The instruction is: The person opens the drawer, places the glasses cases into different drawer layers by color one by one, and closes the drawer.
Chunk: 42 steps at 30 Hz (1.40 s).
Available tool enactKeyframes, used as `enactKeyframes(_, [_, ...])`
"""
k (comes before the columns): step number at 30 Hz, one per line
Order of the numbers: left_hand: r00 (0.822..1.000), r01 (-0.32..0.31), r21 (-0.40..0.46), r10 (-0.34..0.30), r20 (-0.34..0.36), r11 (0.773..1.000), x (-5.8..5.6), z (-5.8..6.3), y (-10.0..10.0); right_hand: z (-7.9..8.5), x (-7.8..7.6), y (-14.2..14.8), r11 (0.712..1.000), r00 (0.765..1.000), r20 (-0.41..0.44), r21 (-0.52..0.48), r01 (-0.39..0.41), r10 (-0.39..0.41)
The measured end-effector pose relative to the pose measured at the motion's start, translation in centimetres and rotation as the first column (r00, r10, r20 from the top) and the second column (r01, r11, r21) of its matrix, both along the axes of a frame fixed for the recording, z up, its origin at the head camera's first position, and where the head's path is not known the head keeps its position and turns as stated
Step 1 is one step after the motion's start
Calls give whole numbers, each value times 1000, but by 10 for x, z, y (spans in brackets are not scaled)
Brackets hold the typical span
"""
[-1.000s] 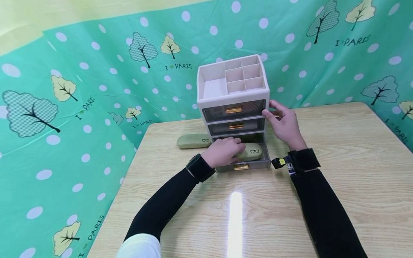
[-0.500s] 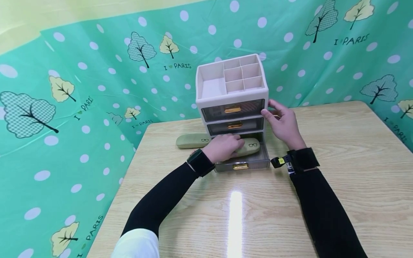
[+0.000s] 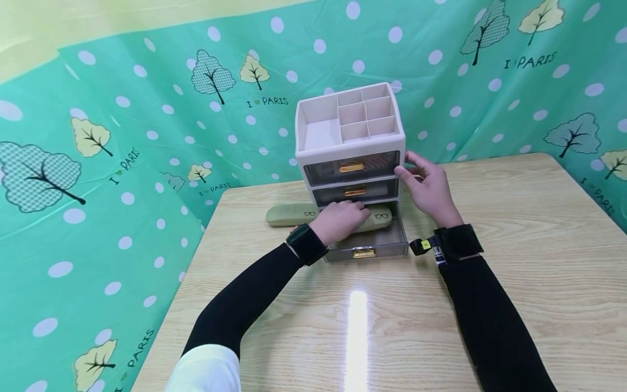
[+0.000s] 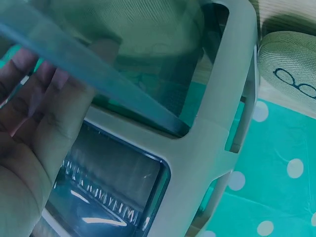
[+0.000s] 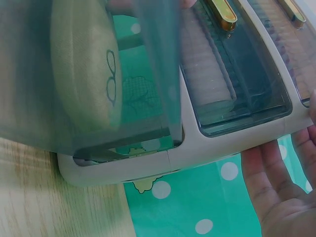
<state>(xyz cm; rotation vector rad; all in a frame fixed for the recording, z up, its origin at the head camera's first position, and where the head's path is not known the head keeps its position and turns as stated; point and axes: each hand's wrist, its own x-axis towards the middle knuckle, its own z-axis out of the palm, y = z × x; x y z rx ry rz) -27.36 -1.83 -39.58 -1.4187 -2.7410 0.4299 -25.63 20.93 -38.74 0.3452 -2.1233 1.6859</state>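
Note:
A white desktop drawer organizer (image 3: 350,146) stands on the wooden table. Its bottom drawer (image 3: 364,249), smoky and see-through with a gold handle, is pulled out. In that drawer lies a green glasses case (image 3: 379,219) with a spectacles print. My left hand (image 3: 339,220) reaches into the drawer and grips the case's left part; its grip is partly hidden. The drawer's wall crosses in front of the fingers (image 4: 64,106) in the left wrist view. My right hand (image 3: 431,188) steadies the organizer's right side, thumb at the front edge, fingers (image 5: 276,168) along the side.
A second green glasses case (image 3: 291,214) lies on the table (image 3: 519,261) left of the organizer. The upper drawer (image 3: 351,167) and middle drawer (image 3: 355,192) are closed. Divided compartments (image 3: 367,111) form the top. A green patterned cloth (image 3: 161,109) hangs behind.
My left hand has moved the glasses case back, deeper into the bottom drawer, and more of the drawer floor shows in front of it. The right hand stays at the organizer's side.

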Motion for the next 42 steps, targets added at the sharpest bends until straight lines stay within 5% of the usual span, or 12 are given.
enactKeyframes(19, [998, -42, 2, 42, -45, 999, 0, 4, 7, 8, 6, -4, 1000, 1000, -4, -8, 0, 0])
enactKeyframes(31, [993, -23, -30, 19, -120, 999, 1, 1, 11, -18, -16, 5, 1000, 999, 14, -2, 30, -30])
enactKeyframes(42, [988, -46, -43, 39, -152, 998, 2, -1, 13, 8, 7, -3, 1000, 1000, -2, -16, -3, 3])
